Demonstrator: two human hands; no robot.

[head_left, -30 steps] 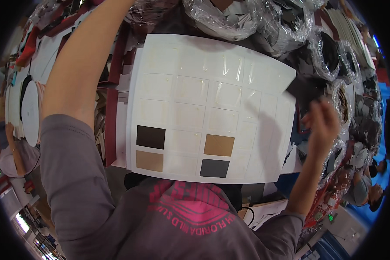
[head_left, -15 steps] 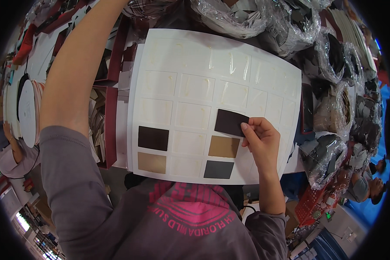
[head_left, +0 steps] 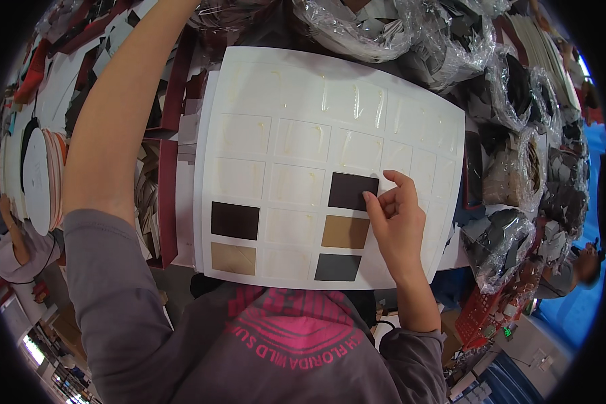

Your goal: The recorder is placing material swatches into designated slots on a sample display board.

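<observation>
A large white sheet (head_left: 378, 275) printed with a grid of outlined boxes lies in front of me, with glossy, yellowish glue-like streaks in many boxes. My right hand (head_left: 398, 225) is over its right part, thumb tip at the right edge of a dark purple-brown swatch (head_left: 349, 190) that lies flat in a box. The forefinger is raised away from the thumb. Below that swatch are a tan swatch (head_left: 345, 231) and a grey swatch (head_left: 338, 267). On the left side sit a blackish-brown swatch (head_left: 234, 221) and a beige swatch (head_left: 233, 258). My left forearm reaches past the upper edge, hiding that hand.
Dark red boxes (head_left: 168, 202) holding cut pieces stand left of the sheet. Clear plastic bags (head_left: 498, 246) full of swatches line the far and right sides. A white reel (head_left: 39, 182) is farther left, near another person (head_left: 21, 252). A red basket (head_left: 481, 323) sits at lower right.
The dark purple-brown swatch went from tilted in my right hand's pinch to flat in its box. My right forefinger lifted off it. The left arm stays stretched toward the upper edge.
</observation>
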